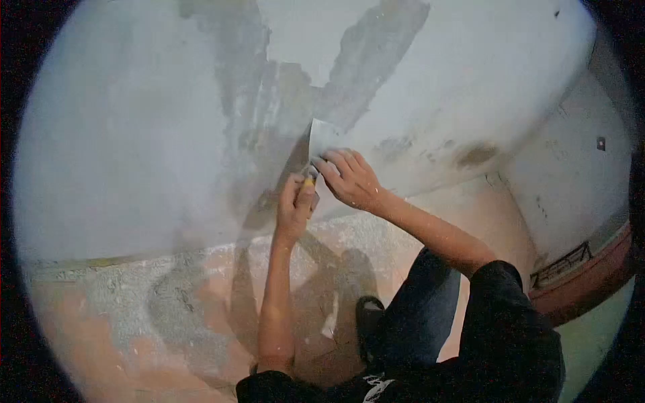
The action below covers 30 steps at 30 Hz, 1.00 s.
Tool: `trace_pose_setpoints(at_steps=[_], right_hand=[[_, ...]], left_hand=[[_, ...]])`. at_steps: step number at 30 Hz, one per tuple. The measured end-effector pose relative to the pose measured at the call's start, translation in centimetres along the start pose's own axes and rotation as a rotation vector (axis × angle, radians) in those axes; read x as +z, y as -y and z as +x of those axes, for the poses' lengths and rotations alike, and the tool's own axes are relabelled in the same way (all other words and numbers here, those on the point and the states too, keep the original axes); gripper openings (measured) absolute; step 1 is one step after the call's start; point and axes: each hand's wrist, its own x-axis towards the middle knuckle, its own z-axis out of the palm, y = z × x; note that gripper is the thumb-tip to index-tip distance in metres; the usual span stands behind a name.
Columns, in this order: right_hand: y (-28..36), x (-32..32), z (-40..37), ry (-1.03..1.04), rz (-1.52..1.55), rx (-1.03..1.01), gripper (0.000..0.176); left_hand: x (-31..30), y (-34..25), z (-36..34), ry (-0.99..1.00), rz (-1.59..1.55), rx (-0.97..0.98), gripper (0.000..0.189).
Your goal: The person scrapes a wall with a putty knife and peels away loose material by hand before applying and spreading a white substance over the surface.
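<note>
My left hand [293, 208] is closed around the yellow handle of a putty knife [324, 136], whose wide pale blade points up in front of the wall. The fingers of my right hand [351, 180] are curled against the lower part of that blade, just above and to the right of my left hand. Behind the blade is the wall [134, 134], with a darker grey, uneven patch [289, 91] that forks upward. Shadows of my arms fall on the wall below and left of the knife.
Below the wall lies a floor [222, 302] with pinkish areas and whitish smears. A small white scrap [330, 324] is near my dark shoe [369, 319]. At the right are a side wall with a small socket plate [600, 144] and a curved reddish edge [584, 279].
</note>
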Motion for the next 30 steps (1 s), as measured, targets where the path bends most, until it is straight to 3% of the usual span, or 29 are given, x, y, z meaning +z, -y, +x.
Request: trace_pose_setpoints(at_steps=[3, 7, 12, 18, 20, 24, 30], right_hand=[[0.0, 0.1, -0.1, -0.004, -0.036, -0.010, 0.039], [1.0, 0.6, 0.9, -0.085, -0.102, 0.004, 0.038], [0.6, -1.8, 3.6, -0.232, -0.157, 0.029, 0.037], [-0.6, -0.4, 5.6, -0.336, -0.183, 0.011, 0.034], [-1.1, -0.9, 6.1, -0.409, -0.272, -0.054, 0.031], [-1.3, -0.9, 6.5, -0.404, -0.219, 0.064, 0.028], [-2.2, -1.4, 6.4, -0.393, -0.305, -0.089, 0.016]], left_hand=[[1.9, 1.1, -0.4, -0.136, 0.147, 0.116, 0.022], [2.4, 1.0, -0.6, -0.231, 0.046, 0.073, 0.022], [3.7, -1.0, -0.6, -0.191, 0.013, 0.184, 0.024], [4.4, -1.5, 0.8, -0.242, -0.080, 0.096, 0.023], [4.6, -2.5, 0.9, -0.261, 0.000, 0.156, 0.021], [5.7, -4.2, 1.4, -0.293, 0.057, 0.148, 0.015], [6.7, -4.9, 1.0, -0.260, -0.020, 0.138, 0.016]])
